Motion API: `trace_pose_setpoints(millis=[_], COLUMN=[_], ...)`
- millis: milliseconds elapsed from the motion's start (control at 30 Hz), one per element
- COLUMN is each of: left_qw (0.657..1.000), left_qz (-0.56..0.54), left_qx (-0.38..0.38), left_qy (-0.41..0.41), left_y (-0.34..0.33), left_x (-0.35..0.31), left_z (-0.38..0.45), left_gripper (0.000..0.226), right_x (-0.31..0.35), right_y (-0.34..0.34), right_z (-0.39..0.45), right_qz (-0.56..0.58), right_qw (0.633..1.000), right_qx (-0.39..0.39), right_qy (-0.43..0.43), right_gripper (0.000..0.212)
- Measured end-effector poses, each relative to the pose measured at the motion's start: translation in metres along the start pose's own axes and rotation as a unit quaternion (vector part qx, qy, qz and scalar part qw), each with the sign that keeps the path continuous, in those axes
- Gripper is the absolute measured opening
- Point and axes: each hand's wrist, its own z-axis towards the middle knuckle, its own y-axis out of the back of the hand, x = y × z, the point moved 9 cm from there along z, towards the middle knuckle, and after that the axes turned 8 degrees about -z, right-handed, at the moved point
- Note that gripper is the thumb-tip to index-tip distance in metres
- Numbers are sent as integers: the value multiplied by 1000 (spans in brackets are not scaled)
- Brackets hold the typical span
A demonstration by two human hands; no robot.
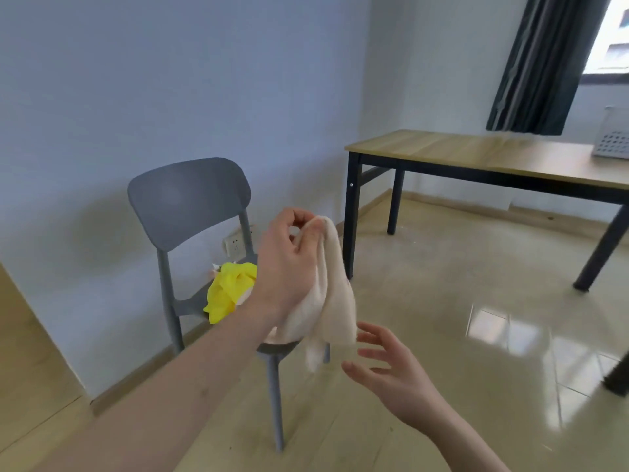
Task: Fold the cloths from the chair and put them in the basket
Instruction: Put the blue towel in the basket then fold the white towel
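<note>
My left hand pinches the top of a cream cloth, which hangs down in front of the grey chair. Just below and to the right of the cloth's lower end, my right hand is spread with straight fingers and holds nothing. A crumpled yellow cloth lies on the chair seat, partly hidden behind my left forearm. The white perforated basket stands on the wooden table at the far right edge of the view.
The wooden table with black legs stands to the right of the chair, under a dark curtain. A wall socket sits behind the chair. Glossy tiled floor stretches between chair and table.
</note>
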Motion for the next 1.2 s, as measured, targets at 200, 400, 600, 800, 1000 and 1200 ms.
trace_pose_setpoints(millis=[200, 400, 600, 800, 1000, 1200], left_qw=[993, 976, 940, 943, 936, 828], left_qz=[-28, 68, 109, 256, 176, 230], left_qx=[101, 124, 255, 196, 301, 505], left_qy=[57, 168, 199, 80, 39, 84], left_y=[-46, -31, -42, -40, -74, -112], left_x=[40, 139, 162, 170, 123, 120], left_z=[-63, -106, -115, -114, -141, -206], left_gripper=[8, 20, 53, 30, 22, 58], right_x=[-5, -38, -34, -40, -47, -60], right_y=[15, 58, 66, 65, 60, 54], right_z=[-7, -2, -6, -11, -7, -3], right_qz=[-27, -46, 63, 212, 304, 327], right_qw=[999, 988, 983, 960, 938, 930], right_qx=[-46, -137, -136, -102, -57, -28], right_qy=[9, -61, -106, -153, -159, -168], right_gripper=[5, 19, 19, 27, 29, 28])
